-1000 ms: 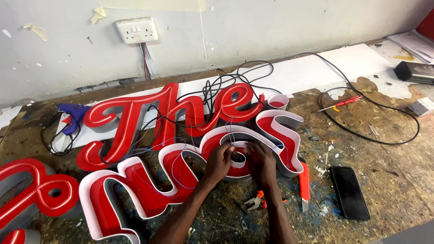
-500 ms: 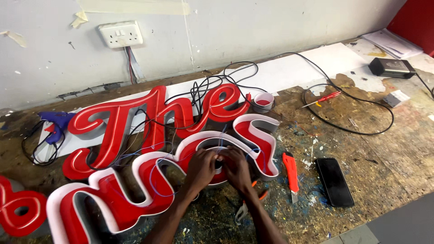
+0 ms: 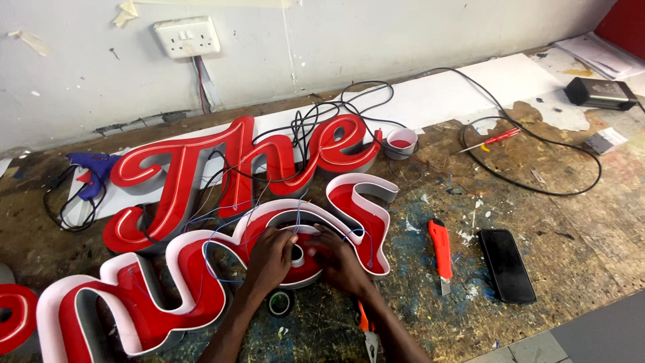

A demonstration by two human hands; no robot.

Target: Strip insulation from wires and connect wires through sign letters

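Note:
Both my hands rest inside a large red script sign letter with white walls (image 3: 201,282) lying on the workbench. My left hand (image 3: 270,259) presses on the red floor of the channel near a small white loop. My right hand (image 3: 341,262) lies beside it, fingers bent down on the same spot. Thin blue and dark wires (image 3: 222,235) run across the letter toward my hands. What the fingertips pinch is hidden. A roll of black tape (image 3: 280,302) sits just below my left wrist.
A second red script sign (image 3: 235,168) lies behind, with tangled black cables (image 3: 322,114). An orange utility knife (image 3: 441,245) and black phone (image 3: 506,264) lie to the right. Orange-handled pliers (image 3: 366,329), a blue glue gun (image 3: 94,176), a red screwdriver (image 3: 494,139) and a wall socket (image 3: 186,37) are around.
The view has shifted slightly; my hands stay on the same spot in the letter, with only small finger movements.

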